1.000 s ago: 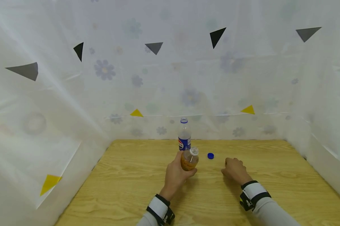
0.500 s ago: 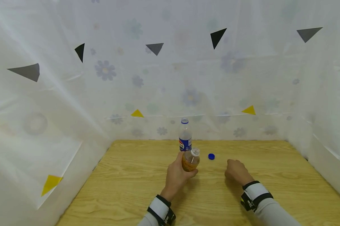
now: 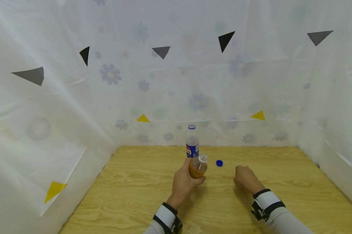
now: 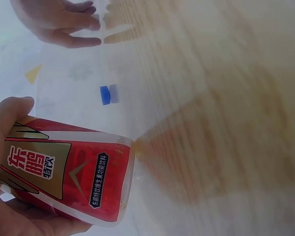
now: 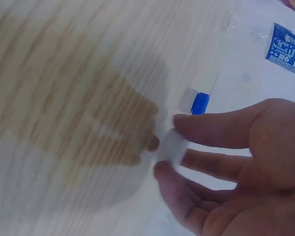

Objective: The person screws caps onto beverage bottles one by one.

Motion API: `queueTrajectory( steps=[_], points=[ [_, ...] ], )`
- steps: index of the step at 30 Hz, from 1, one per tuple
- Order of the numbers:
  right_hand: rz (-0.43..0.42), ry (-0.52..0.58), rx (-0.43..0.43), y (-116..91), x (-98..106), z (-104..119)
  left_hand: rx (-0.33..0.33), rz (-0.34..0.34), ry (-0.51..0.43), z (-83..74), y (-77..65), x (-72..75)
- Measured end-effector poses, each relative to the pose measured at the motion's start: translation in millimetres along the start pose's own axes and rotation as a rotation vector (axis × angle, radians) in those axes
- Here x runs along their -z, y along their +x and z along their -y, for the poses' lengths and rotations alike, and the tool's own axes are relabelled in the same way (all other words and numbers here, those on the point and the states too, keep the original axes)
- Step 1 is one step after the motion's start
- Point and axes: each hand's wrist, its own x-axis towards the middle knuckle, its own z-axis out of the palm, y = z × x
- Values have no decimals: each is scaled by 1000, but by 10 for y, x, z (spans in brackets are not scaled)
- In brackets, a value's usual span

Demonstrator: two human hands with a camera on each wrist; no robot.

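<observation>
My left hand (image 3: 184, 182) grips a drink bottle (image 3: 198, 167) around its side. Its label (image 4: 78, 169) is red and gold, and a pale ring circles its uncapped neck. In the left wrist view the bottle's base is at the wood surface. To the right, my right hand (image 3: 247, 178) is low over the table. Seen from the right wrist, its thumb and finger pinch a small white bottle cap (image 5: 172, 147), edge-on near the tabletop. A blue bottle cap (image 3: 219, 163) lies between the hands. Behind the held bottle stands a clear Pepsi bottle (image 3: 192, 141), uncapped, with a blue label.
The wood-grain table (image 3: 129, 182) reaches back to a whitish plastic sheet (image 3: 176, 84) with flower prints. Similar sheeting hangs along the left and right sides. Dark and yellow triangles mark the sheets.
The right hand has shifted slightly to the right and its fingers have tucked in. The left hand still grips the bottle in nearly the same place. The head view has tilted a little.
</observation>
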Motion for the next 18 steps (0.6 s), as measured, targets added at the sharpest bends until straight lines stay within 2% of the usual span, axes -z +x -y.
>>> queueTrajectory(
  steps=[6,12,14,18],
  points=[
    [-89,78,26,24,14,45,-5,-5,2,8,1,-9],
    [-266,187,103,20,18,116,8,-6,5,2,2,-6],
    [-306,201,105,21,29,136,8,-7,6,2,7,-6],
    [-333,215,76,-3,43,155,3,-9,-5,0,11,-3]
  ],
)
